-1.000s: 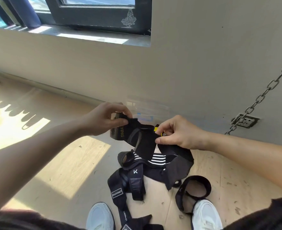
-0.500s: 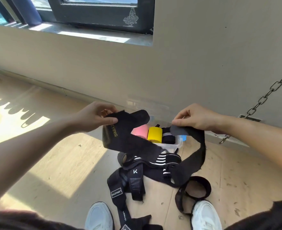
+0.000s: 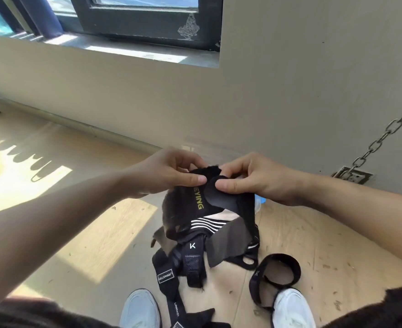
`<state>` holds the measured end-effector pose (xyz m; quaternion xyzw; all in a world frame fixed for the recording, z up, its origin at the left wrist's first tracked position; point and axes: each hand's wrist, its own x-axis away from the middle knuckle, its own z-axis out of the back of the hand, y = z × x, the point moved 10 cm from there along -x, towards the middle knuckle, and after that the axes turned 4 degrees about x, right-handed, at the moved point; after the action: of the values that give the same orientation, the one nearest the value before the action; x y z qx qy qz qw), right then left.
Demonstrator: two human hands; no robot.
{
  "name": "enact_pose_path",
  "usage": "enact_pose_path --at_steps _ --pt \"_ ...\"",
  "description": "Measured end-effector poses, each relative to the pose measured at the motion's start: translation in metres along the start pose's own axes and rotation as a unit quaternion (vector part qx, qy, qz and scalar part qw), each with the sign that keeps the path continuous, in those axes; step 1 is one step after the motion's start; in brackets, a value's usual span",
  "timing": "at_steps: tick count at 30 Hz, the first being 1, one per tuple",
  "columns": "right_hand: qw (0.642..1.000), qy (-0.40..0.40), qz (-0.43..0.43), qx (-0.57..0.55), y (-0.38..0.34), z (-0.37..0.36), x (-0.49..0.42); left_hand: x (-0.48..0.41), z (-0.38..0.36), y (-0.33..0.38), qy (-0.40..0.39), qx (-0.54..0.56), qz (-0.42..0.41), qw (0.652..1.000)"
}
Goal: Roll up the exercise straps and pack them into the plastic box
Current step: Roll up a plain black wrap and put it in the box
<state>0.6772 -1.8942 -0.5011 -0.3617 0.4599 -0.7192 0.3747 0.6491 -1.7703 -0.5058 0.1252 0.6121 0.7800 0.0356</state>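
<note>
Now, at frame left, sun falls on the bare wooden floor [image 3: 100,233]. Centre frame, the left hand [image 3: 169,172] pinches the upper edge of the black strap [image 3: 195,202], thumb above the yellow lettering. Just beside it, the right hand [image 3: 254,178] pinches the strap's curled end. Both hands are together, clamped on one strap.

Material: matte woven fabric, flat, limp. Its tail hangs to the pile of straps [image 3: 190,256] on the floor.

Judgement: light, soft, grippy. Take hold at the end and roll tight, or the coil may loosen.

The plastic box [image 3: 258,204] is mostly hidden behind the strap. Lower right, a loop strap [image 3: 275,273] stands as a closed ring.
</note>
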Motion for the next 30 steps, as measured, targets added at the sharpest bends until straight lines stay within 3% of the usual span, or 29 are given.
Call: enact_pose_path --at_steps 3,8,15,18,24,30 --pt "1.000 0.012 -0.008 -0.014 0.001 0.007 0.002 -0.001 -0.011 -0.002 -0.025 0.011 0.010 1.000" --pt "0.995 0.054 -0.028 -0.079 0.007 0.040 0.004 0.012 -0.028 -0.025 -0.140 -0.024 0.084 0.986" --pt "0.992 0.112 -0.052 -0.021 0.029 0.071 0.012 0.005 0.014 -0.023 0.008 0.018 0.041 0.999" --pt "0.989 0.141 -0.031 0.027 0.020 0.079 0.013 0.004 0.017 -0.021 0.012 0.001 0.035 0.999" --pt "0.995 0.028 -0.013 0.091 -0.001 0.031 0.012 -0.001 -0.006 -0.016 -0.039 -0.003 0.044 0.998" --pt "0.985 -0.005 0.011 0.173 -0.013 0.007 0.008 -0.001 -0.033 -0.014 -0.108 -0.011 0.061 0.992"
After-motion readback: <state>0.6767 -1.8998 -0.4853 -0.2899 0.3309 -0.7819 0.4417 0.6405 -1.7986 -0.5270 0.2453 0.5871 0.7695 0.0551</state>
